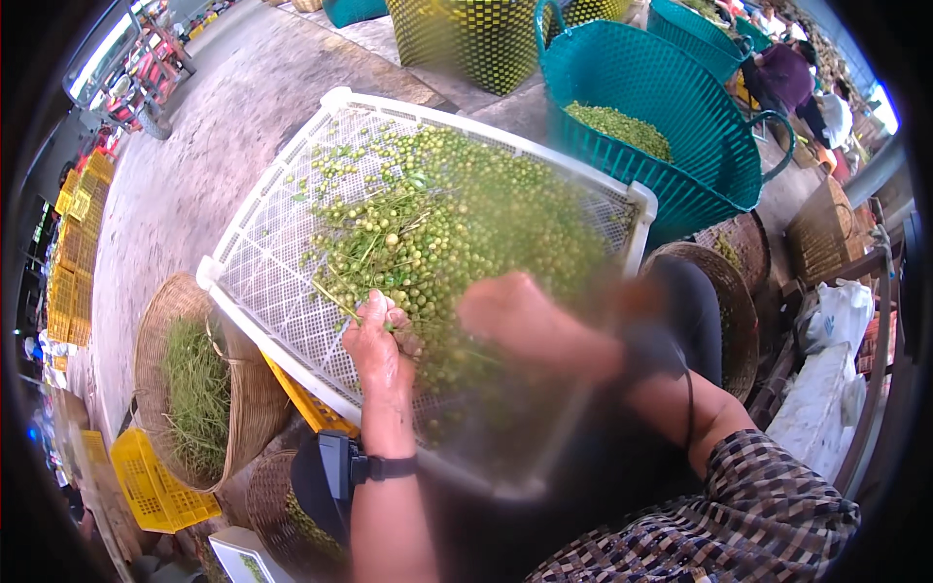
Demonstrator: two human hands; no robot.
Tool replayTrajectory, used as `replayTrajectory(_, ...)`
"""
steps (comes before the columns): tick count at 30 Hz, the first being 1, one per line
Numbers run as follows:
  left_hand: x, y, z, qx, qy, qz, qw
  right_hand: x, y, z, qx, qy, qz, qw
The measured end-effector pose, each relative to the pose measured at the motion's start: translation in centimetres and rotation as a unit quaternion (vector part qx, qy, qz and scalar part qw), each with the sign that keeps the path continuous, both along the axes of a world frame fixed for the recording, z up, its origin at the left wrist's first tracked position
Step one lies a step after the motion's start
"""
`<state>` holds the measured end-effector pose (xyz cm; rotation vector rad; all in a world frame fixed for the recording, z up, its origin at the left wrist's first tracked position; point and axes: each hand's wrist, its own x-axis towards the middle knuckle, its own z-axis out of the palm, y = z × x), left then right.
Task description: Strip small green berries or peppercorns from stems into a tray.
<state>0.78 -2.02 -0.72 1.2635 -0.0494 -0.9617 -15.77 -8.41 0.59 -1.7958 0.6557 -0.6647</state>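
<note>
Over there, berries (pixel 413 228) lie across the tray (pixel 262 248), the left hand (pixel 377 335) just inside its near edge, the right hand (pixel 530 316) above them. Past its far right corner stands a tub (pixel 632 73); by the near left corner, a basket (pixel 258 398) of stems (pixel 197 398).

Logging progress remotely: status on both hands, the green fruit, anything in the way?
Left hand pinching green stem. Right hand blurred over green fruit, grip unclear. Fruit loose on white mesh tray, stems mixed in. Blur obscures tray's right side.
</note>
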Motion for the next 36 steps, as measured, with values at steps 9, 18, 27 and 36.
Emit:
replayTrajectory(9,-0.9,0.1,-0.9,-0.024,-0.021,-0.012,0.999,1.5,0.4,-1.6,-0.025,-0.007,0.038,0.999)
replayTrajectory(18,-0.9,0.1,0.6,-0.006,0.064,-0.014,0.998,0.2,0.0,-0.8,0.234,-0.133,-0.061,0.961)
replayTrajectory(27,-0.8,-0.4,-1.5,0.005,-0.033,-0.006,0.999,1.2,1.2,-0.7,0.118,-0.006,-0.035,0.992)
replayTrajectory(36,-0.9,-0.3,-0.1,-0.024,0.07,-0.082,0.994,1.0,1.6,-2.3,0.097,-0.07,-0.187,0.975)
